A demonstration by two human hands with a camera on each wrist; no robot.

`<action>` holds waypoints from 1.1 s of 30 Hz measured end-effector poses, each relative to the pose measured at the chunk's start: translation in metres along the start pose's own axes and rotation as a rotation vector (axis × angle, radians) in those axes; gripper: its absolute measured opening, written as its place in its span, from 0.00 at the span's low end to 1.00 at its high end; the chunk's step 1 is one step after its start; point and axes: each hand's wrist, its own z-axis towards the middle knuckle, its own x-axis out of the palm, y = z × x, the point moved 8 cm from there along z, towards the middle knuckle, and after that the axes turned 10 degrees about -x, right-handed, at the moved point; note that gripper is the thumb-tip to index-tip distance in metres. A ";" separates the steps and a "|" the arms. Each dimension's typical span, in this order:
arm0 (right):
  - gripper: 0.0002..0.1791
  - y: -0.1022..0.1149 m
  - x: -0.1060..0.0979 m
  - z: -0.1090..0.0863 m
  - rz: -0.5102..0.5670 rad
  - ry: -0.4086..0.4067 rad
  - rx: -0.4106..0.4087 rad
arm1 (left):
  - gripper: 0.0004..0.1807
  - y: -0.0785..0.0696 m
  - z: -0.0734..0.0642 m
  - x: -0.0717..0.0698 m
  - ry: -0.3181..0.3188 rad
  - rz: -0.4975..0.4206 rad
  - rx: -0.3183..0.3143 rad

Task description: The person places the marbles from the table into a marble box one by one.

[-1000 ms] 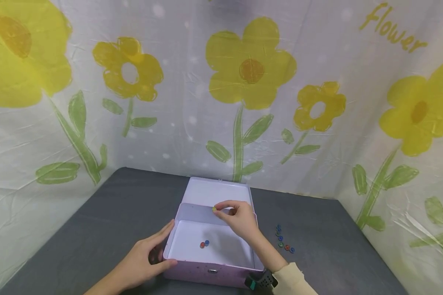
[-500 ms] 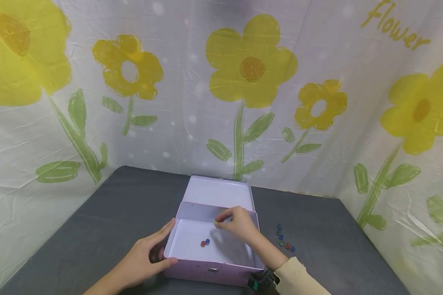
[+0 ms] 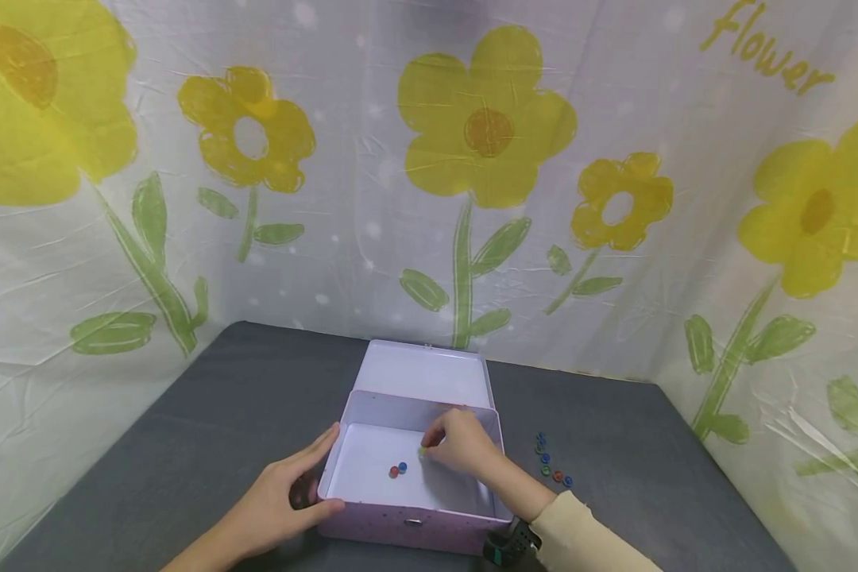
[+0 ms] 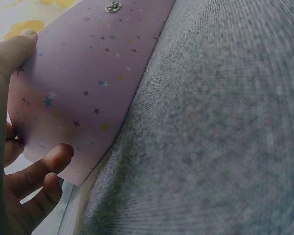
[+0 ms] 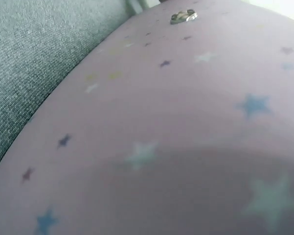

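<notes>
In the head view a pink-purple tin box (image 3: 415,524) with a star pattern stands with its lid (image 3: 426,373) tipped back. My left hand (image 3: 279,492) holds its front left corner, thumb on the front wall and fingers along the left side. Inside, my right hand (image 3: 461,441) pinches a small yellow-green round piece (image 3: 422,451) low over the floor, largely hidden by the fingertips. A red round piece (image 3: 393,472) and a blue one (image 3: 403,467) lie together on the box floor. The right wrist view shows only the box's starry outside (image 5: 151,122) and its clasp (image 5: 184,16).
Right of the box, several small blue, green and red round pieces (image 3: 546,459) lie in a loose curved row on the dark grey tabletop (image 3: 615,445). A white cloth (image 3: 357,238) with yellow flowers hangs behind and at both sides.
My right hand has come down into the box with the yellow-green piece, from near the back rim to close over the floor. The left hand keeps its place at the corner.
</notes>
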 end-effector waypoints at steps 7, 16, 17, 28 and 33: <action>0.05 0.001 0.000 0.002 -0.039 0.008 0.006 | 0.47 -0.002 0.001 -0.003 -0.001 -0.001 -0.003; 0.05 0.000 -0.012 0.000 0.033 -0.082 -0.010 | 0.46 -0.003 0.000 0.000 -0.001 -0.001 0.036; 0.06 -0.001 -0.015 -0.001 0.043 -0.106 -0.008 | 0.46 -0.003 -0.001 0.001 -0.002 -0.002 0.039; 0.06 -0.006 -0.039 -0.022 0.209 -0.252 0.005 | 0.47 -0.003 -0.002 0.002 -0.004 -0.008 0.030; 0.07 -0.004 -0.049 -0.030 0.285 -0.264 0.008 | 0.46 -0.001 -0.001 0.000 -0.014 0.004 0.017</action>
